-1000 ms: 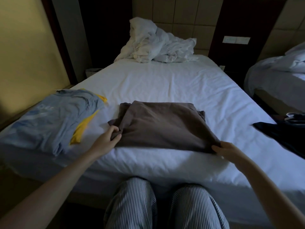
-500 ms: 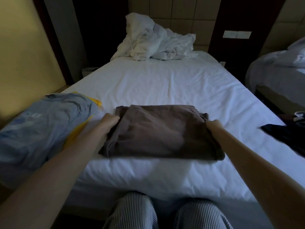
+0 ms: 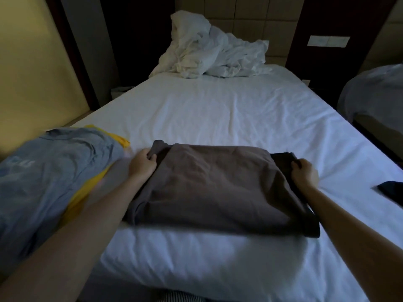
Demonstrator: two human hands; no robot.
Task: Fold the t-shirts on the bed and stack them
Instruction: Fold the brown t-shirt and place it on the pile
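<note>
Both grips hold one folded brown t-shirt (image 3: 218,188): left grip (image 3: 142,165) curled on its far-left corner, right grip (image 3: 305,173) far-right. One blue t-shirt (image 3: 54,171) atop one yellow t-shirt (image 3: 87,190) alongside.

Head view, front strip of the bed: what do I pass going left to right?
blue-grey t-shirt → left hand → brown t-shirt → right hand → dark garment at the picture's right edge.

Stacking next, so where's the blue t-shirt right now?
Head view: the blue t-shirt lies on the bed at its left edge, atop a yellow garment, left of the left hand.
</note>
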